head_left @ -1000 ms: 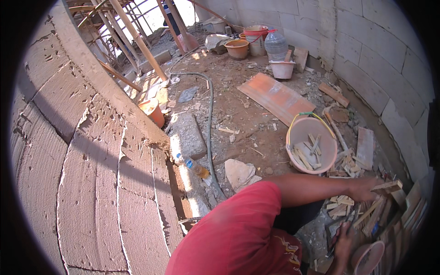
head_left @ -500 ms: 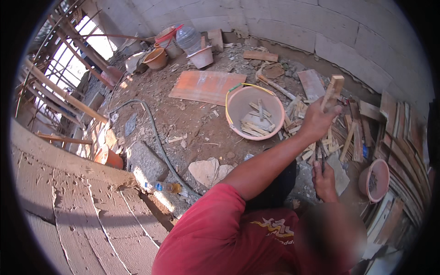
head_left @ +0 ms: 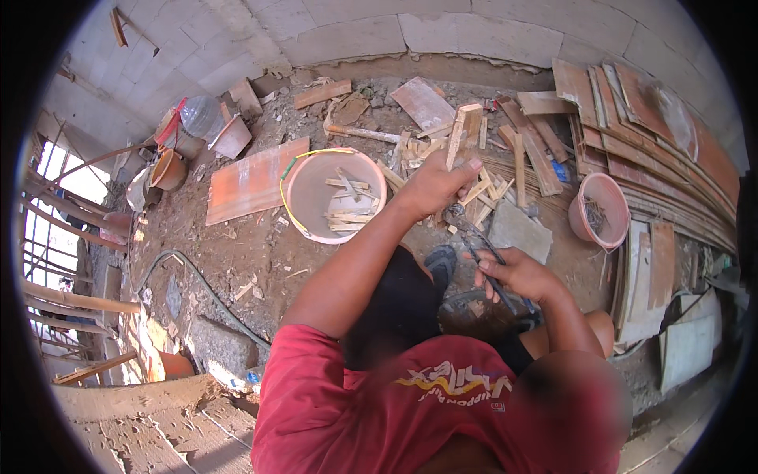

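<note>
My left hand (head_left: 438,186) is closed around a short length of wood (head_left: 466,130) that stands up out of the fist. Its shape suggests two strips joined together. Just below it, my right hand (head_left: 517,272) grips the dark handles of what looks like a pair of pincers (head_left: 478,235). The handles are spread apart, and the tool's head lies close under the left hand. Whether the jaws touch the wood, I cannot tell. Scattered wood offcuts (head_left: 493,191) lie on the ground behind both hands.
Left of my left hand stands a pink bucket (head_left: 297,207) with wood strips in it. A smaller pink bucket (head_left: 579,227) stands at right, by stacked boards (head_left: 659,154). An orange board (head_left: 253,180) and a hose (head_left: 209,286) lie at left. A block wall (head_left: 489,39) runs behind.
The view has swung to the right. The right hand's pincers now show with handles spread and head nearer the left hand. The left hand still holds the wood.
</note>
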Tool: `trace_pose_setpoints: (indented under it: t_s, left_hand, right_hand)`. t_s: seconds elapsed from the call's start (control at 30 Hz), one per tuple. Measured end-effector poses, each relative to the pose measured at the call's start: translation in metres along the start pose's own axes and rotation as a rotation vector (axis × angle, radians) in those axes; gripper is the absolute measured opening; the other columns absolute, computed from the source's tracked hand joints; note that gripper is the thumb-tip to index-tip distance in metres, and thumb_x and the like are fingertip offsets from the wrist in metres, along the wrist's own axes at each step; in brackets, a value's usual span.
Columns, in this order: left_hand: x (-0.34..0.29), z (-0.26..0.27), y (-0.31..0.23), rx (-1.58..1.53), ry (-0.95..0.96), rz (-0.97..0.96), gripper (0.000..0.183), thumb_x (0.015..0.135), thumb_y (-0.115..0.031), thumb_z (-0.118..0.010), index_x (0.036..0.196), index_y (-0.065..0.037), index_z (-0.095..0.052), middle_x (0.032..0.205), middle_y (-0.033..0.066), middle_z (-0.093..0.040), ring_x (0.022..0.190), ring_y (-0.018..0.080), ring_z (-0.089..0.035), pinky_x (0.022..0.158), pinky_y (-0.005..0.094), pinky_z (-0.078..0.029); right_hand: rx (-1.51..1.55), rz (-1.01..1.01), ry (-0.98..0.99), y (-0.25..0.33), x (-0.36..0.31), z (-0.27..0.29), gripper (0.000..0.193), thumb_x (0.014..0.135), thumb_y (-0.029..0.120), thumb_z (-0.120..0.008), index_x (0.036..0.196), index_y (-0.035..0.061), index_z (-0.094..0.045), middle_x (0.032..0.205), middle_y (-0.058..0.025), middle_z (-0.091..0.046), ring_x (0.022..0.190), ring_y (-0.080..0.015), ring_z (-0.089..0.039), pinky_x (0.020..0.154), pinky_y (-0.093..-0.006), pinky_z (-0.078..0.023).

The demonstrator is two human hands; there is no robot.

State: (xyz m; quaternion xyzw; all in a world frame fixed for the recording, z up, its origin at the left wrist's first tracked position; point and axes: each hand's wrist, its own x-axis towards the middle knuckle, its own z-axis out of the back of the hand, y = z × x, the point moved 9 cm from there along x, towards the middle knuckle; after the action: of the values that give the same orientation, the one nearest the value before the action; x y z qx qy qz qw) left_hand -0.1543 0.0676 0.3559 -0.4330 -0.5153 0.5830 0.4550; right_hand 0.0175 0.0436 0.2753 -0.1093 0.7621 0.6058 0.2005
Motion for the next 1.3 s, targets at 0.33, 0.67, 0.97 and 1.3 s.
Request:
trace_pose_setpoints:
  t_s: [0.33, 0.67, 0.97, 1.3]
  left_hand:
    - [-0.005, -0.010, -0.017, 0.145, -0.005, -0.142, 0.034, 0.093, -0.035, -0.061, 0.101, -0.002, -0.058, 0.072, 0.0017, -0.056, 0.065, 0.0113, -0.050, 0.061, 0.0299, -0.042]
    - [-0.002, 0.010, -0.001, 0.122, -0.059, -0.044, 0.029, 0.093, -0.030, -0.060, 0.084, -0.003, -0.056, 0.064, 0.0002, -0.052, 0.059, 0.0093, -0.047, 0.055, 0.0282, -0.038]
    - [0.005, 0.024, 0.006, 0.097, -0.184, 0.043, 0.042, 0.093, -0.034, -0.056, 0.107, 0.005, -0.056, 0.067, 0.0059, -0.056, 0.055, 0.0155, -0.054, 0.055, 0.0310, -0.047]
    - [0.002, 0.046, 0.056, -0.369, -0.430, 0.263, 0.022, 0.092, -0.022, -0.053, 0.096, -0.001, -0.050, 0.072, 0.0053, -0.051, 0.053, 0.0175, -0.055, 0.047, 0.0352, -0.051]
  right_hand:
    - [0.335, -0.205, 0.058, -0.014, 0.000, -0.006, 0.039, 0.102, 0.024, -0.048, 0.129, -0.0042, -0.052, 0.068, -0.0050, -0.058, 0.045, -0.0138, -0.054, 0.048, -0.0289, -0.050]
    - [0.202, -0.100, 0.067, -0.019, 0.013, -0.007, 0.045, 0.102, 0.025, -0.048, 0.137, -0.0019, -0.046, 0.085, -0.0089, -0.063, 0.065, -0.0154, -0.062, 0.059, -0.0301, -0.053]
    - [-0.931, 0.220, -0.506, 0.021, 0.002, 0.024, 0.042, 0.099, 0.021, -0.051, 0.139, 0.0116, -0.049, 0.095, -0.0194, -0.066, 0.088, -0.0363, -0.064, 0.078, -0.0418, -0.050]
    - [-1.303, 0.231, -0.747, 0.038, -0.010, 0.032, 0.063, 0.082, 0.001, -0.052, 0.143, 0.0193, -0.047, 0.108, -0.0122, -0.057, 0.094, -0.0326, -0.057, 0.081, -0.0451, -0.049]
